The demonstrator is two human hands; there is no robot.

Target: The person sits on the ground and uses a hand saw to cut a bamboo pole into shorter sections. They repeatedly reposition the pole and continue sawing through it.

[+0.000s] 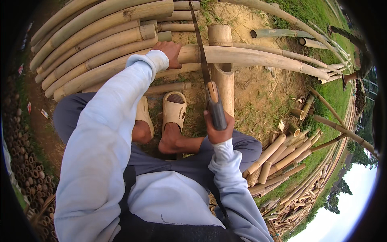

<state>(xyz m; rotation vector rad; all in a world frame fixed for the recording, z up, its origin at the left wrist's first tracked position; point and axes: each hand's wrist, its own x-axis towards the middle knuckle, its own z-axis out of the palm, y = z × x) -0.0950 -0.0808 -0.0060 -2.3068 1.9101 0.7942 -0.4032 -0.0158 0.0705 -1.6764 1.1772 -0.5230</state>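
Note:
A long, pale bamboo pole (258,57) lies crosswise in front of me, over a thicker bamboo piece (221,90) that rests beneath it. My left hand (169,54) is closed over the pole, left of the saw. In my right hand (221,128) is the dark handle of a handsaw (203,60), with the fingers wrapped round it. The saw's long blade points away from me and crosses the pole just right of my left hand. How deep the blade sits in the bamboo, I cannot tell.
Several bamboo poles (109,18) are stacked at the far left. Short cut bamboo pieces (278,155) are heaped to the right, near leaning poles (342,129). My sandalled feet (174,115) are just below the pole. Another person's foot (350,77) shows at the far right.

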